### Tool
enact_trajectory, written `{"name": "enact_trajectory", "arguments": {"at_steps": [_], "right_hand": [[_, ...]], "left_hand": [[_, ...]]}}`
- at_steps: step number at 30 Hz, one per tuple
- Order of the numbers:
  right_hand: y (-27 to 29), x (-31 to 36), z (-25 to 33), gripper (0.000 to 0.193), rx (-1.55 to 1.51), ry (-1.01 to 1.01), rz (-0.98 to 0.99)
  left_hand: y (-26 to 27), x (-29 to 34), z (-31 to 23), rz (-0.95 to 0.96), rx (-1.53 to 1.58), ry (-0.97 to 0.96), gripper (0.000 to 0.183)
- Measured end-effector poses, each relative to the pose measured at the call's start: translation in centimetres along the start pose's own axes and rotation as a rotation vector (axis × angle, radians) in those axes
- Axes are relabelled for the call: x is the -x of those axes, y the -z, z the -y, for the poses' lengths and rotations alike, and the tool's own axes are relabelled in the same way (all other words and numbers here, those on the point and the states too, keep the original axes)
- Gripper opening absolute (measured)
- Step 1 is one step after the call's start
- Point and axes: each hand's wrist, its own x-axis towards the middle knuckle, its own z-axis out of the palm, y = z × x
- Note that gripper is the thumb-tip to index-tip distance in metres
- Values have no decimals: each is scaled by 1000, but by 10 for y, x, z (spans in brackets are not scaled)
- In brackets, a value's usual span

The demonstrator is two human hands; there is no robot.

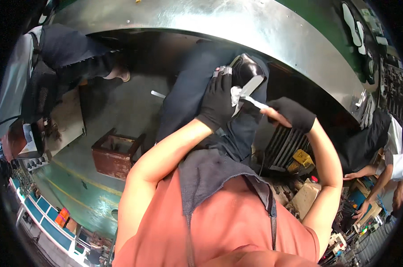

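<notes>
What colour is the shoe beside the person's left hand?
The shoe is glossy black, with bright reflections; the head view shows it best.

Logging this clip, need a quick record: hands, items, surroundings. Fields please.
Left hand: black-gloved, against the side of the shoe
Right hand: black-gloved, gripping a slim white stick
Shoe: black, shiny, over the dark trousers
White stick: far end at the shoe; exact kind unclear
Table: metal, beyond the shoe
Stool: brown, on the floor, left
Others: one person left, another right
</notes>
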Motion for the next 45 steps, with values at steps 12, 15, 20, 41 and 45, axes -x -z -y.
{"name": "enact_trajectory", "arguments": {"at_steps": [12, 15, 20, 41, 45], "right_hand": [[-77, 3, 19, 35, 317, 477, -586], [-135, -23, -31, 40, -70, 147, -458], [-164, -1, -45, 44, -284, 36, -375], [-127, 3, -24, 37, 150, 87, -303], [-87, 36, 2, 42, 321, 46, -196]], "left_hand": [[9, 35, 18, 94, 222, -14, 95], [21, 99, 19, 237, 424, 191, 107], [27, 106, 6, 293, 402, 491, 94], [-1, 92, 27, 168, 783, 511, 32], [16, 75, 11, 215, 826, 461, 62]]}}
